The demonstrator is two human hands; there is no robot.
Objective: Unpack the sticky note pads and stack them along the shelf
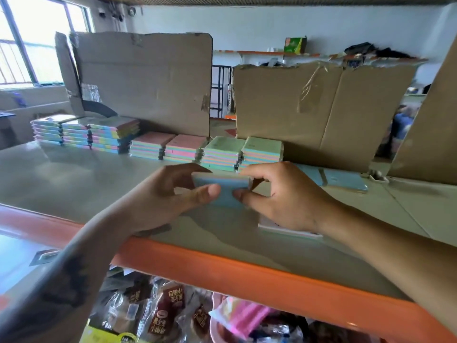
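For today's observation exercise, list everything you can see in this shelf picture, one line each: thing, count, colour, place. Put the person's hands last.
Held pad: one, blue, between both hands above the shelf.
Pad stacks: about seven, pastel pink, green, blue and yellow, in a row at the back of the shelf.
Flat pads: two, blue, lying on the shelf right of the stacks.
Cardboard sheets: two large and part of a third at the right edge, brown, upright behind the pads.
Shelf: one, grey top with an orange front edge.
Snack packets: several, dark with red labels, on the level below.
Green box: one, on a far ledge.
Left hand: grips the pad's left side.
Right hand: pinches the pad's right side.
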